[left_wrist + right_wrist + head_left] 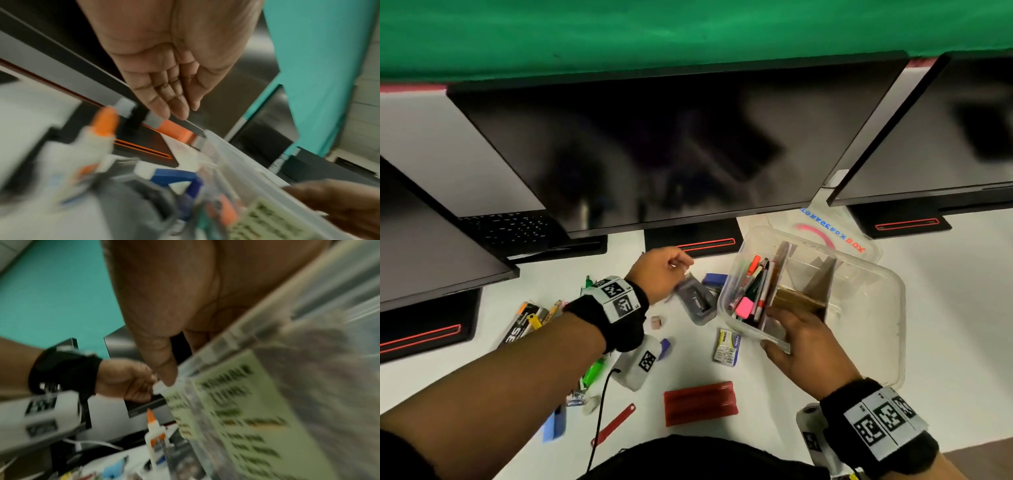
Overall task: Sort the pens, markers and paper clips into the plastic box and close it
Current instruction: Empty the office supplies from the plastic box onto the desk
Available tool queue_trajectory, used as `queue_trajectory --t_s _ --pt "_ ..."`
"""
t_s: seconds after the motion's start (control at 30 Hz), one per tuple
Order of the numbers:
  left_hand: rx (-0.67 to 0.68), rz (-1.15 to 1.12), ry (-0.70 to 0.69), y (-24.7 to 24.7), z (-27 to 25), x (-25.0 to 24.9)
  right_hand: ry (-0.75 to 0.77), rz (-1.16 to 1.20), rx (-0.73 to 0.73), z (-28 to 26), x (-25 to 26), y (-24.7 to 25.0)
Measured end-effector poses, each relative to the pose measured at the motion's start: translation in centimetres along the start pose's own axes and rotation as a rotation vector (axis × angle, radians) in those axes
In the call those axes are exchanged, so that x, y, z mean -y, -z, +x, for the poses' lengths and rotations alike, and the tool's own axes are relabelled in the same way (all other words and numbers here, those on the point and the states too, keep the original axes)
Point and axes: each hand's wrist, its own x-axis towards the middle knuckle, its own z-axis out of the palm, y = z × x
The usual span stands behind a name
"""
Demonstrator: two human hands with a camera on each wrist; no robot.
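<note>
A clear plastic box (pixel 873 274) stands tilted at centre right, split by cardboard dividers. Its left compartment holds several pens and markers (pixel 755 287) and a pink block. My right hand (pixel 791 329) grips the box's near left edge, thumb (pixel 162 366) over the rim (pixel 267 318). My left hand (pixel 671 270) hovers left of the box above a grey stapler (pixel 695 303). In the left wrist view its fingers (pixel 174 110) lie straight and together, with nothing seen in them. Loose markers and pencils (pixel 530 318), a green highlighter (pixel 594 371) and coloured paper clips (pixel 575 401) lie at the left.
The box lid (pixel 835 233) lies behind the box, under the middle monitor (pixel 654 154). A staples packet (pixel 726 346), a red case (pixel 700 402), a blue block (pixel 554 425) and a glue bottle (pixel 154 434) are scattered on the white desk. Monitor stands line the back.
</note>
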Motion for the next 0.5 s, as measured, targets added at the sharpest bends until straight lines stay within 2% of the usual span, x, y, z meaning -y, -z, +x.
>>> queue_trajectory --t_s 0.1,0.17,0.37,0.5 --pt "-0.037 0.129 0.08 2.7 -0.8 4.4 0.037 0.04 -0.111 0.8 2.8 0.1" --pt "-0.03 0.212 0.118 4.2 -1.6 7.3 0.094 0.039 -0.104 1.5 5.3 -0.3" --pt "0.009 0.409 0.264 6.8 -4.5 13.4 0.308 -0.043 0.169 4.2 11.5 -5.0" --pt "0.032 0.478 0.303 8.3 -5.7 15.7 0.339 -0.023 0.28 6.5 14.5 -8.7"
